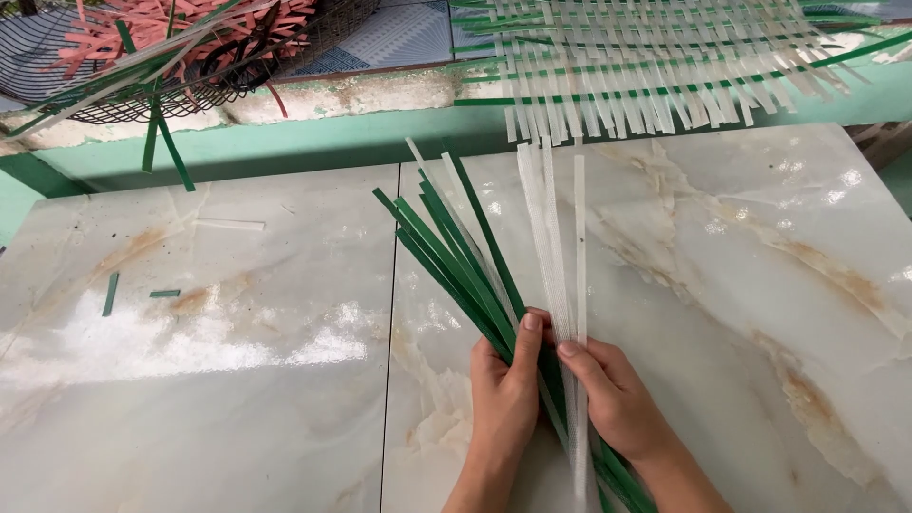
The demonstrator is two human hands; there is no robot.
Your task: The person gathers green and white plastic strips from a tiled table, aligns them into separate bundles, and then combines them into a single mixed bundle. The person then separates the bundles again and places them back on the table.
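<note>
My left hand (pixel 505 389) grips a fanned bundle of green plastic strips (pixel 446 255) that points up and to the left over the marble floor. My right hand (pixel 616 394) sits beside it, its fingers pinching a few white translucent strips (pixel 551 228) that stand nearly straight up from the same bundle. The strips' lower ends pass between my hands and run off the bottom edge. A partly woven mat of white and green strips (pixel 655 66) lies at the top right, its loose white ends hanging toward the bundle.
A dark wire basket (pixel 180 85) with pink and green strips sits at the top left on a green ledge (pixel 313 138). Short green offcuts (pixel 111 293) and a white scrap (pixel 228 225) lie on the left marble tile (pixel 209 380).
</note>
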